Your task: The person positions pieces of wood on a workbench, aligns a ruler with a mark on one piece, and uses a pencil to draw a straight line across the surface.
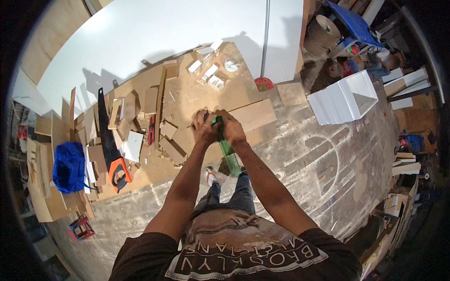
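Note:
Both my hands meet in front of me above the near edge of the wooden work surface (225, 89). A long green strip (226, 147) hangs from between them toward my legs; it looks thin and partly see-through, and I cannot tell its exact kind. My right hand (233, 130) is closed around the upper end of the strip. My left hand (203, 126) presses against it from the other side, its fingers curled, and whatever lies beneath them is hidden. Just right of my hands lies a flat wooden board (253, 114).
Small white pieces (208, 75) sit farther back. To the left are a handsaw (110, 145) with an orange handle, a red tool (151, 130), wood offcuts (173, 150) and a blue bag (69, 167). A white open box (344, 98) stands on the right over the scuffed floor (300, 164).

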A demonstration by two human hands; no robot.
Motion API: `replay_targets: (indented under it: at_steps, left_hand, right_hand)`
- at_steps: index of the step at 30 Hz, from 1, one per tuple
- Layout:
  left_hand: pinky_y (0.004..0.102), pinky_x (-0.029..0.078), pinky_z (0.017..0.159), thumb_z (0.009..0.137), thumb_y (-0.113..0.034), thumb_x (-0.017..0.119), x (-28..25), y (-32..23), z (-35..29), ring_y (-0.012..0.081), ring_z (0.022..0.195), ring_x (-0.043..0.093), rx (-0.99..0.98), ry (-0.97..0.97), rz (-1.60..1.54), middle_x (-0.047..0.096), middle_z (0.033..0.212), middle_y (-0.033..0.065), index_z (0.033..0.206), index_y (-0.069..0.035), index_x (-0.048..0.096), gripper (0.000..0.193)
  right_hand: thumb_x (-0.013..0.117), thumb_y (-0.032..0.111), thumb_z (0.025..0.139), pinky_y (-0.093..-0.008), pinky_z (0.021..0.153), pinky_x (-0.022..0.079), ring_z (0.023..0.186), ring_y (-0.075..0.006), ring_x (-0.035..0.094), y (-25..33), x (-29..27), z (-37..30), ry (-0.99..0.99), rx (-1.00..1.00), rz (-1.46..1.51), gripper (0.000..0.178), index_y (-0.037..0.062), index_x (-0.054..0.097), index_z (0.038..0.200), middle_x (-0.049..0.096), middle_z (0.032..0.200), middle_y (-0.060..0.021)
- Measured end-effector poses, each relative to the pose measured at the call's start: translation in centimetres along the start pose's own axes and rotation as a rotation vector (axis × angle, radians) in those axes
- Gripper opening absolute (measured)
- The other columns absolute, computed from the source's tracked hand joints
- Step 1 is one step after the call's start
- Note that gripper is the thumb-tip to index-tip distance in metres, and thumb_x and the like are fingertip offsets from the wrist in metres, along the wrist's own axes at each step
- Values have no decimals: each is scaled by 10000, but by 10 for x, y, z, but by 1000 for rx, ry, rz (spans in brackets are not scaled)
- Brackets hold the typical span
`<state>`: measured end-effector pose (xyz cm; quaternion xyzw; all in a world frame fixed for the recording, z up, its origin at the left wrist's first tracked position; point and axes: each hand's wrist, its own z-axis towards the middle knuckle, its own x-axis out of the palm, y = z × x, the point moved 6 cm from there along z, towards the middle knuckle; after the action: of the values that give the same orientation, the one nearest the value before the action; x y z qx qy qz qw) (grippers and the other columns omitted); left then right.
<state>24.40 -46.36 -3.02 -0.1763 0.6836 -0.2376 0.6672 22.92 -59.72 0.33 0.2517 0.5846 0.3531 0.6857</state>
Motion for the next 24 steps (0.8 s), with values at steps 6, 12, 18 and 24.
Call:
replay_targets:
  at_steps: [6,12,18,24]
  left_hand:
    - [580,244,1130,809,-351,731,-1,2,-1,330,1445,262,-13,7,16,390,1478,41,1202,-301,645,405]
    - [575,243,1120,822,-307,720,-3,0,-3,334,1444,245,-2,18,-13,401,1453,54,1188,-303,646,373]
    - [569,268,1085,795,-247,776,-6,-2,-4,345,1399,293,82,-44,-20,414,1408,73,1197,-284,654,422]
    - [600,219,1095,838,-263,757,-4,-5,-4,341,1427,247,132,-19,-48,403,1435,69,1233,-264,651,409]
  right_hand:
    - [543,81,883,-439,1003,496,1200,-404,579,-3,-3,-42,21,61,19,450,-3,526,1325,583,1293,-249]
    - [554,54,878,-449,841,526,986,-409,635,-4,-24,-142,156,160,-200,378,-5,590,1250,627,1018,-252]
    - [662,178,893,-485,800,535,982,-425,624,25,-46,-164,-32,269,-143,438,47,552,1296,586,1057,-227]
    - [770,273,813,-517,857,522,1027,-452,606,21,-1,-171,-100,316,-158,759,56,388,1432,520,1194,-236]
